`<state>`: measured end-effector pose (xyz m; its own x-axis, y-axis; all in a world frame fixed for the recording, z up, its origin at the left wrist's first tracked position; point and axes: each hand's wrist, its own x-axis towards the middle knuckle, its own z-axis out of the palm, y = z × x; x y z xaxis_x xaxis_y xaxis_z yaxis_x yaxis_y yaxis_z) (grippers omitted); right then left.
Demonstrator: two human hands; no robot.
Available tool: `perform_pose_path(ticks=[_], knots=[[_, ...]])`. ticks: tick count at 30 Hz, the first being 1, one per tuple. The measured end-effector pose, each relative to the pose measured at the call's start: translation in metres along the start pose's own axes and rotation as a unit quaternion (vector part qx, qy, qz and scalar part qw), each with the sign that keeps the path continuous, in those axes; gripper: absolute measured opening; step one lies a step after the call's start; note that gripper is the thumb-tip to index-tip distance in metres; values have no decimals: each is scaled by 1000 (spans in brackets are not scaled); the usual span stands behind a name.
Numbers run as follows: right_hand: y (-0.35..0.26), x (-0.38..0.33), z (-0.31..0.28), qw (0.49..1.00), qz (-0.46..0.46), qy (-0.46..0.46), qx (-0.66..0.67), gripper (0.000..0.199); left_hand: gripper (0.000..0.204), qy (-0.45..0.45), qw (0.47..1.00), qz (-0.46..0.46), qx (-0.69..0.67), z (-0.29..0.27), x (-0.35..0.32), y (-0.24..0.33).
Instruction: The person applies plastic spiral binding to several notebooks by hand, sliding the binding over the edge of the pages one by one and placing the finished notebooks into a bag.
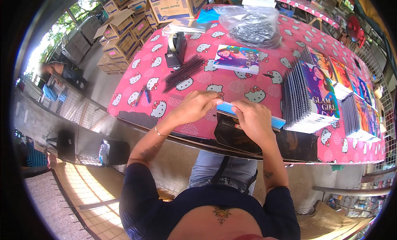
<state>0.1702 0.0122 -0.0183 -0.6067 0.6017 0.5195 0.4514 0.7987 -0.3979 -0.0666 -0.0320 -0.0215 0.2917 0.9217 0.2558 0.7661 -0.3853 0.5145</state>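
My left hand and my right hand meet at the near edge of a table covered in a pink cartoon-cat cloth. Both pinch a blue notebook that lies flat under my fingers, mostly hidden by them. Below it a dark bag sits at the table edge. A bundle of black spiral binding coils lies just beyond my left hand. A single colourful spiral notebook lies further back.
Stacks of colourful spiral notebooks stand at the right. A clear bag of black coils and a tape dispenser sit further back. Cardboard boxes are piled at the far left. Blue pens lie near the left edge.
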Motion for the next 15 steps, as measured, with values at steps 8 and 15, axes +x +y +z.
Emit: perform_pose_path(ticks=[8, 15], knots=[[1, 2, 4, 1000, 11, -9, -1, 11, 71, 161, 938, 12, 308, 46, -6, 28], [3, -1, -2, 1000, -24, -11, -11, 18, 96, 208, 933, 1, 294, 96, -26, 19]])
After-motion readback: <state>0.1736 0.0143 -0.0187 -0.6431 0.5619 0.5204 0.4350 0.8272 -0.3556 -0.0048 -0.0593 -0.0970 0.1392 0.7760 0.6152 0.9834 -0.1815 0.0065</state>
